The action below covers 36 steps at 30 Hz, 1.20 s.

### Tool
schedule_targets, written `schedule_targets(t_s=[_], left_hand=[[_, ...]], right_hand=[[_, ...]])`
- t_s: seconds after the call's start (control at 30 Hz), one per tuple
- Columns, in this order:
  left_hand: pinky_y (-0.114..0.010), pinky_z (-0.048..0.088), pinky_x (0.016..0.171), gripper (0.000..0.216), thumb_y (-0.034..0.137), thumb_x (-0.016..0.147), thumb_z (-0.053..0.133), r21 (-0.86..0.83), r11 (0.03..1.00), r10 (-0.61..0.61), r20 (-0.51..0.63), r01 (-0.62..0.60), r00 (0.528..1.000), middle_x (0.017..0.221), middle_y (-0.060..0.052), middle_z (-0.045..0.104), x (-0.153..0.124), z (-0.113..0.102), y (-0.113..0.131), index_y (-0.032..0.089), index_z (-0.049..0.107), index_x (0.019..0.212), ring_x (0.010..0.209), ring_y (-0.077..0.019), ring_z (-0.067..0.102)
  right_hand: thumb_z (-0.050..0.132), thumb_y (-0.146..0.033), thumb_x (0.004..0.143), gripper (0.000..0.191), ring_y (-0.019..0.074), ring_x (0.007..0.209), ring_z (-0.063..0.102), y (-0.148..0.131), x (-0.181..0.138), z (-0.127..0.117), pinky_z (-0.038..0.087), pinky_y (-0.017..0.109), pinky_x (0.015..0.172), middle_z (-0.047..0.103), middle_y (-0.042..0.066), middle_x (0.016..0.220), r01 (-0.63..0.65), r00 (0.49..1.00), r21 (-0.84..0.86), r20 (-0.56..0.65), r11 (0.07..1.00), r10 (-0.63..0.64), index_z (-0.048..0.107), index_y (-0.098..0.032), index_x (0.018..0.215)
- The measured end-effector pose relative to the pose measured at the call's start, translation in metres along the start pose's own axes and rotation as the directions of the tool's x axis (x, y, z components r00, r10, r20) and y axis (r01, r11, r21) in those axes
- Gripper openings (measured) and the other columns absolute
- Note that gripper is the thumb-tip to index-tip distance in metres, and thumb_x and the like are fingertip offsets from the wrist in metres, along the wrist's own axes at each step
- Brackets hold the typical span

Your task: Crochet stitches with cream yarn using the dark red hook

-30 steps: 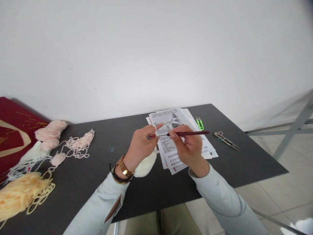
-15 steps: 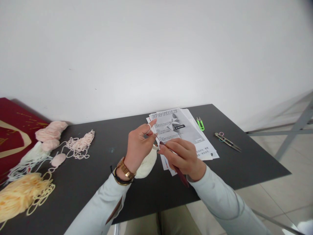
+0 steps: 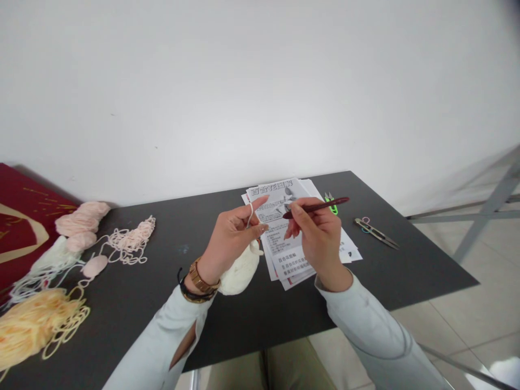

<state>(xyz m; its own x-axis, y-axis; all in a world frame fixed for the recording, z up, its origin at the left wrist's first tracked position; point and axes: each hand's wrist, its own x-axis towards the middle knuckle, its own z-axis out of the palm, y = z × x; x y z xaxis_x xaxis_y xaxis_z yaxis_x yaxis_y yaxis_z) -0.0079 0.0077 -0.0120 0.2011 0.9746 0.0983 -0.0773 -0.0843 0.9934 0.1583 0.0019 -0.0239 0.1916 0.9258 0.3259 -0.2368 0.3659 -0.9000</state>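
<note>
My left hand (image 3: 239,225) pinches a strand of white yarn (image 3: 251,211), its index finger stretched out and the strand looped over it. Below that wrist a ball of white yarn (image 3: 240,272) rests on the table, partly covered by the hand. My right hand (image 3: 319,230) is closed on a crochet hook (image 3: 320,206) with a dark red handle. The handle points right; the metal tip is hard to make out near the fingers. Both hands hover over printed sheets (image 3: 296,260) with a flower picture, and a gap separates them.
Green thread snips (image 3: 331,204) and metal snips (image 3: 377,233) lie at the right on the dark table (image 3: 422,265). At the left are pink yarn (image 3: 83,218), loose pale pink yarn (image 3: 132,238), yellow yarn (image 3: 36,322) and a dark red bag (image 3: 24,216). A white wall stands behind.
My right hand has drawn away to the right from my left hand. The crochet hook has swung from pointing down toward me to lying nearly level, handle rightward. My left hand stays nearly in place.
</note>
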Motion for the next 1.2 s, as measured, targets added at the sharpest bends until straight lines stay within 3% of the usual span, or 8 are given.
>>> schedule_targets(t_s=[0.07,0.13,0.33,0.47,0.57,0.73,0.9,1.2], left_hand=[[-0.029,0.043,0.070,0.046,0.025,0.074,0.078,-0.027,0.999,-0.027,0.080,0.029,0.996,0.071,0.002,0.060,0.000,-0.001,0.000,0.020,0.071,0.119,0.067,-0.0123,0.054],[-0.028,0.044,0.071,0.038,0.027,0.076,0.077,-0.031,0.999,-0.024,0.123,0.028,0.992,0.074,0.001,0.062,0.000,-0.002,-0.001,0.019,0.074,0.114,0.070,-0.0125,0.055],[-0.024,0.046,0.070,0.038,0.026,0.077,0.078,-0.025,0.998,0.058,0.114,-0.056,0.992,0.091,-0.003,0.064,0.001,-0.008,0.005,0.022,0.075,0.115,0.080,-0.0128,0.055],[-0.022,0.043,0.064,0.030,0.023,0.077,0.077,-0.026,0.999,0.045,0.111,-0.042,0.993,0.079,0.000,0.060,0.001,-0.010,0.009,0.022,0.078,0.107,0.071,-0.0093,0.050],[-0.022,0.040,0.061,0.036,0.022,0.074,0.080,-0.065,0.998,-0.013,0.095,0.019,0.995,0.068,0.003,0.057,0.000,-0.009,0.008,0.021,0.077,0.110,0.063,-0.0079,0.047],[-0.025,0.044,0.063,0.044,0.019,0.064,0.086,-0.217,0.971,-0.087,0.088,0.104,0.992,0.067,0.002,0.063,0.000,-0.004,0.004,0.021,0.077,0.107,0.063,-0.0104,0.056],[-0.024,0.045,0.063,0.044,0.016,0.061,0.087,-0.308,0.947,-0.083,0.057,0.096,0.995,0.064,0.003,0.064,0.001,-0.003,0.001,0.024,0.079,0.103,0.059,-0.0082,0.055],[-0.025,0.048,0.070,0.029,0.023,0.069,0.084,-0.299,0.950,-0.090,0.006,0.087,0.996,0.084,-0.003,0.076,0.000,0.001,0.001,0.022,0.080,0.098,0.074,-0.0124,0.063]], right_hand=[[0.072,-0.031,0.081,0.011,0.0079,0.038,0.045,0.001,0.007,-0.001,0.044,0.020,0.036,0.055,-0.008,0.048,-0.131,0.991,0.155,0.021,0.979,0.130,0.067,-0.021,0.084],[0.076,-0.031,0.076,0.017,0.0066,0.037,0.043,0.003,0.012,-0.002,0.045,0.018,0.034,0.055,-0.008,0.047,-0.258,0.966,0.228,0.047,0.939,0.254,0.065,-0.019,0.076],[0.083,-0.032,0.067,0.028,0.0053,0.035,0.044,0.001,0.016,-0.004,0.047,0.016,0.034,0.058,-0.007,0.047,-0.503,0.864,0.311,0.153,0.806,0.480,0.058,-0.019,0.068],[0.080,-0.035,0.069,0.025,0.0059,0.036,0.046,0.001,0.016,-0.005,0.047,0.016,0.034,0.060,-0.006,0.048,-0.519,0.854,0.354,0.190,0.778,0.483,0.063,-0.017,0.070],[0.075,-0.039,0.073,0.025,0.0064,0.037,0.047,0.003,0.015,-0.005,0.047,0.016,0.035,0.062,-0.004,0.048,-0.530,0.847,0.379,0.200,0.758,0.492,0.068,-0.015,0.072],[0.073,-0.034,0.077,0.021,0.0059,0.036,0.050,0.006,0.013,-0.002,0.046,0.014,0.034,0.062,-0.004,0.047,-0.603,0.796,0.400,0.254,0.690,0.549,0.070,-0.015,0.069],[0.074,-0.032,0.080,0.019,0.0051,0.038,0.055,0.007,0.010,-0.001,0.050,0.012,0.038,0.065,-0.004,0.050,-0.656,0.753,0.439,0.316,0.614,0.578,0.070,-0.016,0.071],[0.082,-0.029,0.072,0.018,0.0059,0.045,0.063,0.007,0.008,0.000,0.056,0.012,0.046,0.071,-0.003,0.058,-0.613,0.790,0.447,0.314,0.652,0.527,0.069,-0.016,0.073]])
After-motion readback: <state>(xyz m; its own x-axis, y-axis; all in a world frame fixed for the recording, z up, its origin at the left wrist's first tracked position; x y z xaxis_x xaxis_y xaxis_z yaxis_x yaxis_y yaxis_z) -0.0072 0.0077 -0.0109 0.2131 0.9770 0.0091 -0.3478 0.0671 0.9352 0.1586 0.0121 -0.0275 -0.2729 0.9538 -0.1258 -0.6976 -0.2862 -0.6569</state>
